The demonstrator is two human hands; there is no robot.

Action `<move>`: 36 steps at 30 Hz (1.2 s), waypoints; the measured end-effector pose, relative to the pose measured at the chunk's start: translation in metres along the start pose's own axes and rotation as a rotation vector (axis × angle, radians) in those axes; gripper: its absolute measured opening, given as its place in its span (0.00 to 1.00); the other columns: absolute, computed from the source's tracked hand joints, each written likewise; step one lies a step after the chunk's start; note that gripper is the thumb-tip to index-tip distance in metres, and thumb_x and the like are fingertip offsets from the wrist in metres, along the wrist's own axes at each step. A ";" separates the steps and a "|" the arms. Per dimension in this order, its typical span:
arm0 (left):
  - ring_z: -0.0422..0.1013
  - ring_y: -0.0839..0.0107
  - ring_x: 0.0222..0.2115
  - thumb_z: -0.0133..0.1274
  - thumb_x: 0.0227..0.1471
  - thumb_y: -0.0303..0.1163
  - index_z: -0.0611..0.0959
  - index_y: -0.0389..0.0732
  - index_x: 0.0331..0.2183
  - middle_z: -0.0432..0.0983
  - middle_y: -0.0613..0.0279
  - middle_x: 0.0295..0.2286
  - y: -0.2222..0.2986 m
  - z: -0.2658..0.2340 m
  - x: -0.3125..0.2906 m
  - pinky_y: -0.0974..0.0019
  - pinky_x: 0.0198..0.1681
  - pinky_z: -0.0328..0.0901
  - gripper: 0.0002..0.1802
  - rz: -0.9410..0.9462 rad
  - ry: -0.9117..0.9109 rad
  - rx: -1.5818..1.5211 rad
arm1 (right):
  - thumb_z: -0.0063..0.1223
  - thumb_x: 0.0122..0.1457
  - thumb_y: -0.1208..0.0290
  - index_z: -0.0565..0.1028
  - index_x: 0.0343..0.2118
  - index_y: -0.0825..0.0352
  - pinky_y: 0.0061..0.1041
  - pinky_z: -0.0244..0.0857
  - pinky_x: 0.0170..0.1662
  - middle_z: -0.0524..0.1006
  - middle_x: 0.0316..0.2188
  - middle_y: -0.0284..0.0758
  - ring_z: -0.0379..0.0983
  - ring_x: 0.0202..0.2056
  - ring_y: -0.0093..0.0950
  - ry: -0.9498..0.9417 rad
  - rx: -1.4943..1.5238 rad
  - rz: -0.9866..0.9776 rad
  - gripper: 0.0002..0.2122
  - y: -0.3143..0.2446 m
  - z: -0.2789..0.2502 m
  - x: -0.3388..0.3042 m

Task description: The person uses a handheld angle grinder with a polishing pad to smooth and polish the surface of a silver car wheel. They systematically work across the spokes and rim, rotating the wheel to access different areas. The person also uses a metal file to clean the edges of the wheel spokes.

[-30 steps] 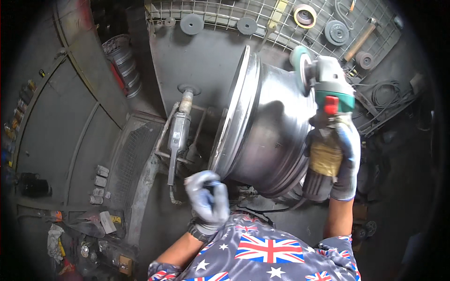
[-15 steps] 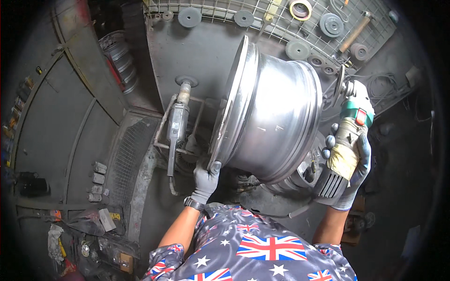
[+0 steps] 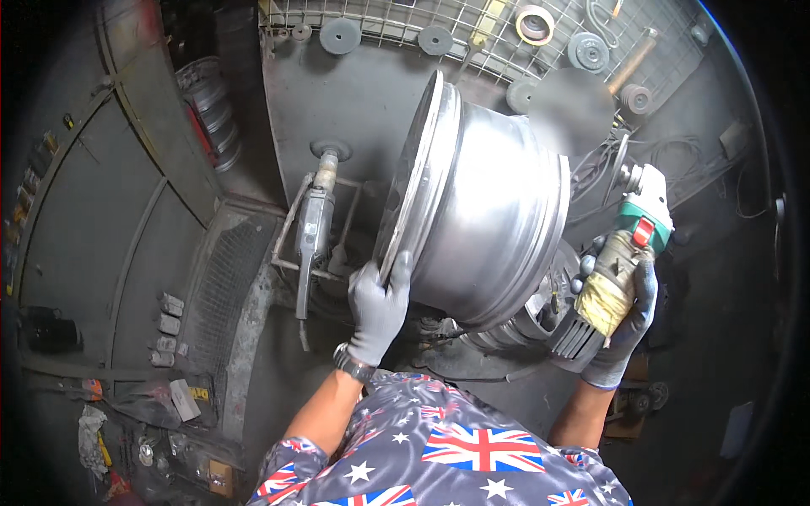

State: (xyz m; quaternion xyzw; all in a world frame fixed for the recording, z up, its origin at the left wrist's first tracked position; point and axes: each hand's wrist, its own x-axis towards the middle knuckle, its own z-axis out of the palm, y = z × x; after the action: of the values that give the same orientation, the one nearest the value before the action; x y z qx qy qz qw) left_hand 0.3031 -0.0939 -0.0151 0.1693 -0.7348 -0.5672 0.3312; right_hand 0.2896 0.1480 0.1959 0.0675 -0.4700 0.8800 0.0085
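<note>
A large bare-metal wheel rim [image 3: 485,202] stands on edge on a stand at the centre. My left hand [image 3: 380,305], in a grey glove, grips the rim's lower front lip. My right hand [image 3: 614,314], also gloved, holds an angle grinder [image 3: 624,249] with a green and white head and a taped body. The grinder sits to the right of the rim and is clear of it.
A second grinder-like tool [image 3: 314,226] hangs on a bracket left of the rim. A wire grid wall [image 3: 472,25] above holds discs, a tape roll [image 3: 536,23] and a hammer [image 3: 631,61]. Cables trail at the right. Cluttered tools and boxes lie at the lower left.
My left hand has risen from below the rim and taken hold of its lower lip. My right hand has swung the grinder off the rim's top, down to its right side.
</note>
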 end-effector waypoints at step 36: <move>0.71 0.77 0.48 0.56 0.64 0.31 0.78 0.39 0.51 0.76 0.66 0.45 0.128 0.074 0.034 0.67 0.53 0.66 0.15 -0.210 -0.765 -1.468 | 0.66 0.50 0.67 0.60 0.68 0.73 0.32 0.64 0.60 0.78 0.51 0.54 0.76 0.56 0.38 -0.916 -1.517 -0.167 0.42 -0.010 0.072 0.084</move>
State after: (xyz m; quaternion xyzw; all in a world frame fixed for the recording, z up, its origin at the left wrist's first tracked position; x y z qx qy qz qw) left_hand 0.2445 -0.0234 0.1060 -0.2262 -0.2204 -0.9483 0.0303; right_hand 0.2153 0.0901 0.2541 0.4231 -0.8771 0.2150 -0.0737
